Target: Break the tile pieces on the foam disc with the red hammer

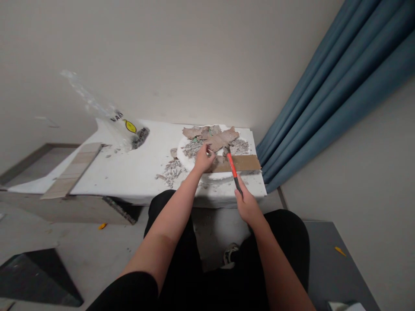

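Note:
My right hand (248, 203) grips the dark lower handle of a hammer (232, 167) with a red-orange shaft. Its head rests by a torn piece of brown cardboard (222, 139) on a round white slab (184, 162). Close to that cardboard's lower left edge, my left hand (204, 160) has its fingers curled together; whatever they pinch is too small to make out. Grey-brown crumbled fragments (192, 149) lie around it on the slab. A flat cardboard strip (246, 163) lies across the slab's near right side.
The white-covered bench (142, 172) carries loose crumbs (171, 172) and a clear plastic bag (121, 129) with dark bits inside. A cardboard strip (74, 168) hangs over its left front edge. A blue curtain (324, 99) borders the right end; a grey surface (333, 259) stands at lower right.

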`<state>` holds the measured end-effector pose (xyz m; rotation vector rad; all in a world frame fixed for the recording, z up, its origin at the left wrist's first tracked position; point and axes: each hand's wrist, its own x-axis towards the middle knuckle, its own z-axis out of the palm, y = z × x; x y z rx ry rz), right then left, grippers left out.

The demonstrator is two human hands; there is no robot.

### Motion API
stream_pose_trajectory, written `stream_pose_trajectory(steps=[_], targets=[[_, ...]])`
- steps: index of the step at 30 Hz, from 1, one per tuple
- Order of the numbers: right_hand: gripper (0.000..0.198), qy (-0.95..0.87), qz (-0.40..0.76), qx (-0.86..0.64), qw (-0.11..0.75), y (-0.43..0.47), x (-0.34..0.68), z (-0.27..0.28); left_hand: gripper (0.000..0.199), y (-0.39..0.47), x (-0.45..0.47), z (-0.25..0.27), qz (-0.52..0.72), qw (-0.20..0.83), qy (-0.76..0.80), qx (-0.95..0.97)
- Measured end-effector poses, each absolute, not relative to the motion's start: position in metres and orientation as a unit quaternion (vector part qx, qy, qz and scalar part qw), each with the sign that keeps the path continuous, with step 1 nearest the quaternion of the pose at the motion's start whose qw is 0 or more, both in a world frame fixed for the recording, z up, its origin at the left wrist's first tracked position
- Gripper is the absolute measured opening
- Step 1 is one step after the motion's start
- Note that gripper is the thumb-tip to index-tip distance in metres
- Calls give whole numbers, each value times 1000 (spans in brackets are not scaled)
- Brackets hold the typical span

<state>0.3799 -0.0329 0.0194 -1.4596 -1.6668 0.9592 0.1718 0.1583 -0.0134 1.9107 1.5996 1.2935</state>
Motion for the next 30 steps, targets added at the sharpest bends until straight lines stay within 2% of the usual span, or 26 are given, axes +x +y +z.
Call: stream_pose_trajectory(steps=[17,23,30], targets=[[66,-635,339,-601,347,-39,374,21,39,152,156,-11,408,198,570,685],[67,-639,357,-608,307,-40,374,18,38,153,151,-13,392,201,573,691],[66,-617,341,-620,343,-39,391,10,32,152,138,-8,374,179,613,672]])
